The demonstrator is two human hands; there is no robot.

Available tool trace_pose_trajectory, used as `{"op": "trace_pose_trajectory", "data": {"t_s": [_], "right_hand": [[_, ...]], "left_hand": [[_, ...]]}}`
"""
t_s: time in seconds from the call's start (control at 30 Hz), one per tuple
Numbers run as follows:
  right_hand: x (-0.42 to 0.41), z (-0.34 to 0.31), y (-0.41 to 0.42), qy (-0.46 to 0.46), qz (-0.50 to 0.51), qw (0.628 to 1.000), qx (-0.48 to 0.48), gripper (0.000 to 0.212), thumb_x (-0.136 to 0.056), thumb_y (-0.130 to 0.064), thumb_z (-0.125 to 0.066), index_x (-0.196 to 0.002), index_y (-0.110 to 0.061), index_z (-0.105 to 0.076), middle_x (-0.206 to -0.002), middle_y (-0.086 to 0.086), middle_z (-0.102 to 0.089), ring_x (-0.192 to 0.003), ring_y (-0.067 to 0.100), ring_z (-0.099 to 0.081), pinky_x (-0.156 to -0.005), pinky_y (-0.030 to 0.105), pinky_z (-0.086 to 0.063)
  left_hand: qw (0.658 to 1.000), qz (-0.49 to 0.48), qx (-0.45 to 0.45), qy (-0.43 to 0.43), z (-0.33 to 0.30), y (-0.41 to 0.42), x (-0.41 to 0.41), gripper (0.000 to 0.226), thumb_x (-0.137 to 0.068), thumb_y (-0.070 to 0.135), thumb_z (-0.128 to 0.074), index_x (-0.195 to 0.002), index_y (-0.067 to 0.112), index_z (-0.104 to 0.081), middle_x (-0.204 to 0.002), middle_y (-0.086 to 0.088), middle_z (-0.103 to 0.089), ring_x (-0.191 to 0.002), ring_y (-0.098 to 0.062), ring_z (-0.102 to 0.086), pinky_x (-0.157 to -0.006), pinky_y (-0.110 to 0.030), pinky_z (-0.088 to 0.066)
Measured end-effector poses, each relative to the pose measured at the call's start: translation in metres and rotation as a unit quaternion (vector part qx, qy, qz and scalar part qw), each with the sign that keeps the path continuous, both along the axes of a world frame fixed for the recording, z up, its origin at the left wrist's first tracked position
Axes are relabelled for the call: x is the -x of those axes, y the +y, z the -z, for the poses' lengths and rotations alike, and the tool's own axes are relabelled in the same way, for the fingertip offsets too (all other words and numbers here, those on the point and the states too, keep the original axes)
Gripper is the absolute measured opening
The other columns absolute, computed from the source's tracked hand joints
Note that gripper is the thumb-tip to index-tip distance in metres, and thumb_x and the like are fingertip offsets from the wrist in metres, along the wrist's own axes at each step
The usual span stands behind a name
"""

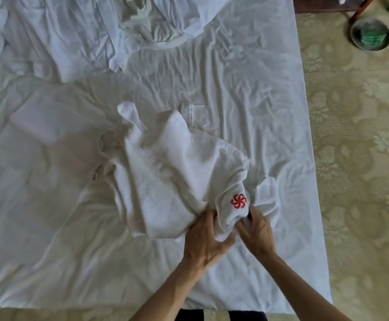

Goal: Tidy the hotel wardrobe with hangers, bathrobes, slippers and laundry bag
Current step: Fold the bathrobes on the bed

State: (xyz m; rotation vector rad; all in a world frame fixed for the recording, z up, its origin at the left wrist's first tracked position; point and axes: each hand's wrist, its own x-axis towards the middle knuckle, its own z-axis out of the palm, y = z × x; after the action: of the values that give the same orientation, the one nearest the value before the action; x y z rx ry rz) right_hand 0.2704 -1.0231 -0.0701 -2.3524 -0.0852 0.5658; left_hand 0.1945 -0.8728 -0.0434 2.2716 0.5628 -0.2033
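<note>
A white waffle-weave bathrobe (177, 172) lies bunched on the bed (246, 89), which is covered in a creased white sheet, near the bed's right edge. A red embroidered pinwheel emblem (238, 201) shows on a fold at the robe's near side. The left hand (204, 239) grips that near edge of the robe, its thumb curled over the cloth just left of the emblem. The right hand (256, 230) pinches the same fold from the right, its fingers tucked under the fabric below the emblem. More rumpled white linen (147, 22) lies at the far end of the bed. To the right is a pale patterned carpet (362, 158), with a round dark bin (370, 34) holding something green at the top right corner.
</note>
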Motion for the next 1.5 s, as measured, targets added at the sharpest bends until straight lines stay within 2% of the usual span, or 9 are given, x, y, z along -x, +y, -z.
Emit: {"op": "trace_pose_trajectory", "data": {"t_s": [0.13, 0.27, 0.43, 0.6, 0.73, 0.97, 1.17, 1.3, 1.5], "right_hand": [[0.000, -0.033, 0.016, -0.020, 0.067, 0.993, -0.094, 0.025, -0.081, -0.037, -0.051, -0.092, -0.015, -0.054, -0.086, 0.000, -0.056, -0.083, 0.021, -0.054, -0.071, 0.039, -0.048], [-0.014, -0.053, 0.052, 0.046, 0.201, 0.971, -0.120, 0.059, -0.081, -0.068, -0.053, -0.117, -0.021, -0.060, -0.106, -0.005, -0.062, -0.096, 0.014, -0.060, -0.085, 0.037, -0.051], [-0.024, -0.039, 0.106, 0.070, 0.302, 0.950, -0.024, 0.076, -0.072, -0.058, -0.069, -0.131, -0.019, -0.041, -0.115, 0.005, -0.062, -0.100, 0.029, -0.064, -0.084, 0.048, -0.056], [-0.037, -0.041, 0.122, 0.026, 0.283, 0.959, -0.011, 0.023, -0.092, -0.047, -0.053, -0.108, -0.031, -0.051, -0.080, 0.005, -0.069, -0.075, 0.031, -0.066, -0.071, 0.050, -0.057], [-0.095, -0.113, 0.143, -0.099, 0.305, 0.945, -0.070, 0.022, -0.096, -0.044, -0.052, -0.096, -0.023, -0.060, -0.076, 0.004, -0.067, -0.074, 0.030, -0.062, -0.069, 0.042, -0.052], [-0.254, -0.354, 0.203, -0.314, 0.279, 0.884, -0.203, 0.018, -0.095, -0.034, -0.057, -0.082, -0.021, -0.059, -0.064, -0.008, -0.053, -0.064, 0.007, -0.046, -0.062, 0.029, -0.036], [-0.296, -0.497, 0.235, -0.359, 0.237, 0.884, -0.185, 0.033, -0.093, -0.040, -0.060, -0.091, -0.007, -0.065, -0.081, 0.011, -0.070, -0.082, 0.031, -0.063, -0.070, 0.039, -0.046], [-0.287, -0.441, 0.240, -0.307, 0.230, 0.907, -0.171, 0.031, -0.088, -0.041, -0.063, -0.086, -0.011, -0.065, -0.080, 0.009, -0.070, -0.082, 0.030, -0.064, -0.074, 0.040, -0.051], [-0.211, -0.185, 0.201, -0.087, 0.147, 0.985, -0.038, 0.035, -0.085, -0.054, -0.066, -0.096, -0.021, -0.070, -0.086, 0.009, -0.073, -0.089, 0.031, -0.067, -0.074, 0.036, -0.053]], "left_hand": [[0.996, 0.009, -0.048, -0.076, -0.032, 0.035, -0.013, 0.055, -0.083, 0.062, -0.061, -0.116, 0.017, -0.059, -0.107, 0.002, -0.063, -0.098, -0.019, -0.060, -0.079, -0.036, -0.053], [0.971, -0.001, -0.178, -0.161, -0.049, 0.084, -0.057, 0.054, -0.083, 0.046, -0.068, -0.123, 0.011, -0.058, -0.121, -0.008, -0.057, -0.108, -0.028, -0.055, -0.087, -0.044, -0.047], [0.982, -0.120, -0.136, 0.050, -0.029, 0.131, -0.113, 0.111, -0.070, 0.063, -0.076, -0.153, 0.008, -0.027, -0.156, -0.020, -0.034, -0.142, -0.039, -0.033, -0.113, -0.050, -0.027], [0.979, -0.123, -0.091, 0.138, -0.026, 0.166, -0.133, 0.065, -0.074, 0.040, -0.078, -0.128, 0.012, -0.054, -0.126, -0.010, -0.063, -0.117, -0.030, -0.060, -0.095, -0.040, -0.051], [0.984, -0.173, -0.014, 0.026, -0.090, 0.198, -0.161, 0.040, -0.081, 0.034, -0.072, -0.114, 0.014, -0.062, -0.108, -0.008, -0.072, -0.098, -0.031, -0.068, -0.082, -0.037, -0.054], [0.932, -0.256, 0.037, -0.253, -0.321, 0.288, -0.252, 0.046, -0.078, 0.037, -0.070, -0.120, 0.018, -0.062, -0.110, -0.003, -0.071, -0.096, -0.027, -0.068, -0.082, -0.044, -0.059], [0.906, -0.234, 0.047, -0.348, -0.460, 0.328, -0.278, 0.032, -0.080, 0.023, -0.072, -0.109, 0.017, -0.060, -0.082, 0.017, -0.056, -0.082, -0.020, -0.059, -0.073, -0.033, -0.052], [0.934, -0.211, 0.051, -0.284, -0.393, 0.339, -0.256, 0.038, -0.079, 0.022, -0.071, -0.114, 0.015, -0.056, -0.095, 0.002, -0.063, -0.075, -0.019, -0.062, -0.061, -0.028, -0.049], [0.971, -0.233, 0.056, 0.030, -0.147, 0.311, -0.154, 0.056, -0.078, 0.033, -0.069, -0.129, 0.016, -0.053, -0.116, -0.010, -0.067, -0.105, -0.037, -0.065, -0.077, -0.037, -0.051]]}}
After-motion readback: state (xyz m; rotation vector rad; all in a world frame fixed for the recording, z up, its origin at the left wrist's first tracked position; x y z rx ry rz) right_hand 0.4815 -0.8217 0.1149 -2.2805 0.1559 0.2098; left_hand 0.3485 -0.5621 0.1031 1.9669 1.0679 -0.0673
